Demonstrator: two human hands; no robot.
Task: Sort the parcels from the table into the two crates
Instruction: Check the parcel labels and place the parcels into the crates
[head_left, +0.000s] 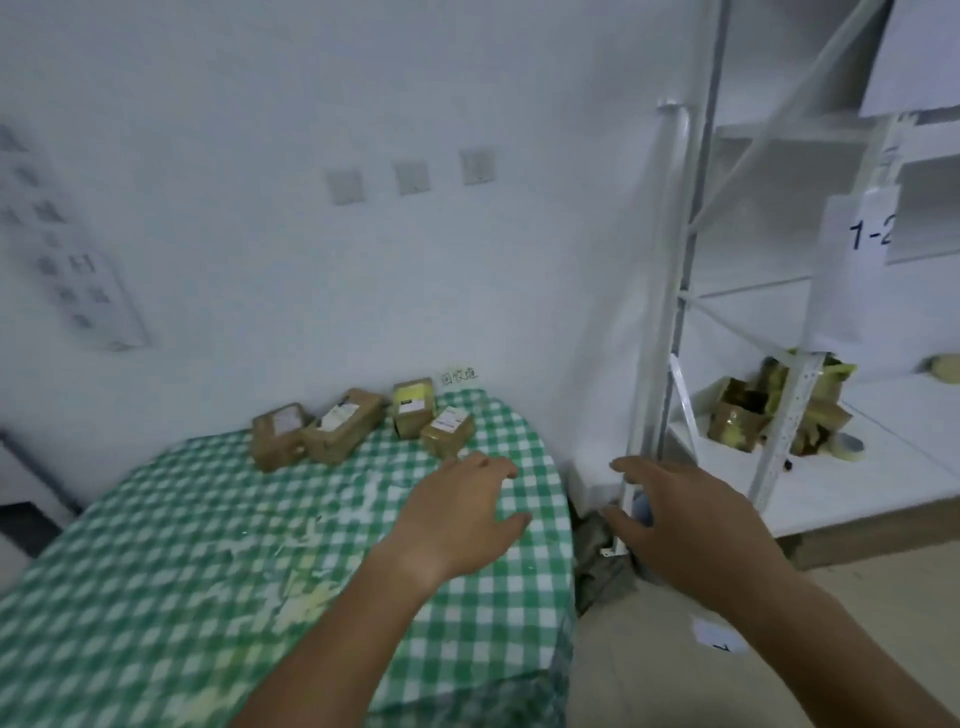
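Parcels, four small brown boxes with white labels, sit grouped at the far edge of the counter (156, 545) against the wall: one at the left (277, 435), a longer one (344, 425) touching it, a third (413, 408) standing behind, and a fourth (447, 427) nearest the hands. Left hand (462, 506) hovers above the green checked cloth just short of that fourth box, fingers spread and holding nothing. Right hand (685, 512) reaches out past the counter's edge, fingers apart, also empty. Beyond it stands a white shelf (883, 467) with crumpled brown packaging (743, 415).
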